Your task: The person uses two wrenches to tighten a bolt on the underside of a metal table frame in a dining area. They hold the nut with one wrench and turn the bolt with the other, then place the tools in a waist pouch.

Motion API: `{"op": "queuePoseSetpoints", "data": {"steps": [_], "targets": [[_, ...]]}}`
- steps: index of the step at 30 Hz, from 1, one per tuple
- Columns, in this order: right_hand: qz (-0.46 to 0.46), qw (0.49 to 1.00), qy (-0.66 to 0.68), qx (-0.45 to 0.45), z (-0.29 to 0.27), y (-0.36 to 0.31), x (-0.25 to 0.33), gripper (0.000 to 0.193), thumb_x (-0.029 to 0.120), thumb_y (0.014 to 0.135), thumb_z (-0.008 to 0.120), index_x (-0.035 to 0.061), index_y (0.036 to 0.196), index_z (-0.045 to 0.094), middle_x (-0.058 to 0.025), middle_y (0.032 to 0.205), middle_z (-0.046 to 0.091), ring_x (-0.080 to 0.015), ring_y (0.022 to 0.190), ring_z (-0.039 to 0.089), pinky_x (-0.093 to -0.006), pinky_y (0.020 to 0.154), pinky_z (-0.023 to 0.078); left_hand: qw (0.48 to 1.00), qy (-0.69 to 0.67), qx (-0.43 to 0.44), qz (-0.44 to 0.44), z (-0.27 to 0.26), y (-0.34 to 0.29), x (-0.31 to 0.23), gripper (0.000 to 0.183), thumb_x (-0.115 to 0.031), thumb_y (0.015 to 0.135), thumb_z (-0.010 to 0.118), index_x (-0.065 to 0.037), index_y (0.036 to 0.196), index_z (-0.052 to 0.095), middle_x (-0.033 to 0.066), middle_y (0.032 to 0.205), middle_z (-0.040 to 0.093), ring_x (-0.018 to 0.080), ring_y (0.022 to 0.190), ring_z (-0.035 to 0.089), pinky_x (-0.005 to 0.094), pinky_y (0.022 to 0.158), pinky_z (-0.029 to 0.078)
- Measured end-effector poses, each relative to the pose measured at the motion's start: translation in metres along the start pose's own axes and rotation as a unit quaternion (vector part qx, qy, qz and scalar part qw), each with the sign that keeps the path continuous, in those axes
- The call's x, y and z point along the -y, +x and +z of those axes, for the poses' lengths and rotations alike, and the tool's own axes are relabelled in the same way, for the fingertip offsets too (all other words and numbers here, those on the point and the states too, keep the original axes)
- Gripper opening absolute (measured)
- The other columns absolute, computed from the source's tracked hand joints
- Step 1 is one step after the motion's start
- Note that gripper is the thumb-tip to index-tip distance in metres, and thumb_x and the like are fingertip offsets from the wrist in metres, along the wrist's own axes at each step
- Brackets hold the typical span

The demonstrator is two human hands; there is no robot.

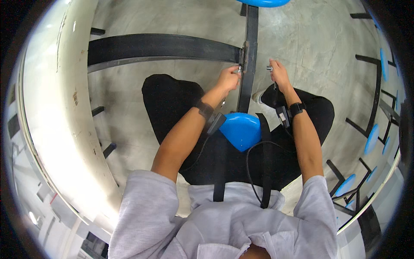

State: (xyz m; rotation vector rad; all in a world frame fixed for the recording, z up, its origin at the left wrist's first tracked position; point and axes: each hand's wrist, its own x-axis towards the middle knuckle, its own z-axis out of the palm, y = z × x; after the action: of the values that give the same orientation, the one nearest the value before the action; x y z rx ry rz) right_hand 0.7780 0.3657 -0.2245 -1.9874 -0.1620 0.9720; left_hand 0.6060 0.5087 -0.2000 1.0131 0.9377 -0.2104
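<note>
I sit astride a blue seat [239, 128] fixed to a black metal bar [248, 82]. My left hand [228, 80] is closed around a slim shiny metal wrench [223, 103], mostly hidden by the palm. Its upper end is beside the joint where a black crossbeam [172, 46] meets the bar. On the bar's other side, my right hand [280, 77] grips a socket wrench [269, 68]. The silver socket points left toward the bar, apart from it, and the dark handle runs down below my fingers.
A long white tabletop [73, 108] lies along my left. Another blue seat [265, 2] is at the far end of the bar. More blue seats [371, 139] on black frames stand to the right. A dark cable [248, 166] loops over my lap.
</note>
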Motion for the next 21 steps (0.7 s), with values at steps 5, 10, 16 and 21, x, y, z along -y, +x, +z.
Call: {"op": "queuePoseSetpoints", "data": {"steps": [5,10,16,21], "targets": [[-0.002,0.996,-0.087,0.026,-0.002,0.003,-0.009,0.044,0.037,0.088,0.045,-0.0051,0.097,0.055,-0.0162,0.083,0.059,-0.0234,0.079,0.053,-0.0337,0.074,0.042,0.999,-0.024,-0.014,-0.027,0.007,-0.006,-0.014,0.048,-0.007,0.087,0.050,0.001,0.132,0.039,0.0011,0.085,0.053,0.0081,0.061,0.046,0.0213,0.048,0.038],[0.017,0.998,-0.007,0.054,0.018,0.000,0.007,0.032,0.029,0.087,0.044,-0.0011,0.089,0.054,-0.0063,0.066,0.051,-0.0145,0.058,0.047,-0.0292,0.054,0.038,0.999,-0.004,0.002,-0.038,0.000,-0.009,-0.016,0.047,-0.008,0.086,0.051,0.002,0.131,0.040,0.0019,0.083,0.053,0.0085,0.059,0.047,0.0211,0.046,0.038],[0.022,0.995,0.029,0.094,0.033,0.003,0.003,0.028,0.025,0.085,0.042,0.0001,0.086,0.054,-0.0040,0.062,0.048,-0.0130,0.051,0.044,-0.0292,0.047,0.035,0.998,-0.027,0.006,-0.062,-0.003,-0.012,-0.021,0.045,-0.011,0.089,0.050,-0.001,0.132,0.040,0.0025,0.086,0.054,0.0093,0.065,0.052,0.0239,0.052,0.043],[-0.033,0.998,-0.033,0.041,0.047,0.015,-0.021,0.034,0.028,0.085,0.040,-0.0021,0.090,0.054,-0.0076,0.064,0.051,-0.0175,0.054,0.048,-0.0326,0.051,0.039,0.993,0.033,0.059,-0.093,-0.007,-0.016,-0.033,0.053,-0.013,0.090,0.049,-0.005,0.139,0.030,0.0035,0.091,0.054,0.0106,0.070,0.055,0.0234,0.057,0.046]]}}
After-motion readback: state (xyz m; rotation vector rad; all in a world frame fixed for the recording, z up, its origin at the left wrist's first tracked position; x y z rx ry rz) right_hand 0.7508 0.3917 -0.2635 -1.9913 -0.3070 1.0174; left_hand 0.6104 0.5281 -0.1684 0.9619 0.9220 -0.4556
